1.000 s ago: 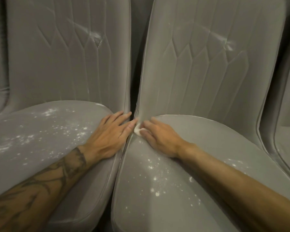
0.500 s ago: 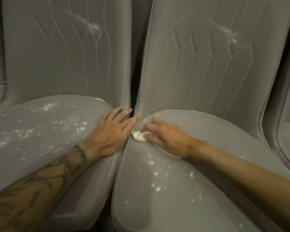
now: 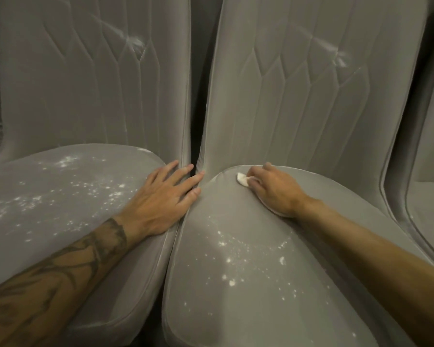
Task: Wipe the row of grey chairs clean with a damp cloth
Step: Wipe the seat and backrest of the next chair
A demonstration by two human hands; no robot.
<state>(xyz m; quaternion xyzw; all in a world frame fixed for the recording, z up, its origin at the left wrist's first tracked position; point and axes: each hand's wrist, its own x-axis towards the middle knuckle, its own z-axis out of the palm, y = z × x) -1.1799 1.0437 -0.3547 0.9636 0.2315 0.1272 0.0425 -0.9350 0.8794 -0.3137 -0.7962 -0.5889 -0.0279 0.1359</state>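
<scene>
Two grey padded chairs stand side by side. The left chair's seat (image 3: 60,196) and the right chair's seat (image 3: 248,284) both carry white dust specks. My left hand (image 3: 161,201) rests flat with straight fingers on the right edge of the left seat, fingertips at the gap between the chairs. My right hand (image 3: 273,189) presses a small white cloth (image 3: 243,179) onto the back of the right seat, near the backrest; most of the cloth is hidden under my fingers.
Quilted grey backrests (image 3: 298,83) rise behind both seats, each with a white smear near the top. Part of a third grey chair (image 3: 429,201) shows at the right edge. A narrow dark gap (image 3: 194,151) separates the two chairs.
My right hand has slid the cloth to the right along the back of the right seat, away from the gap. My left hand has stayed in place.
</scene>
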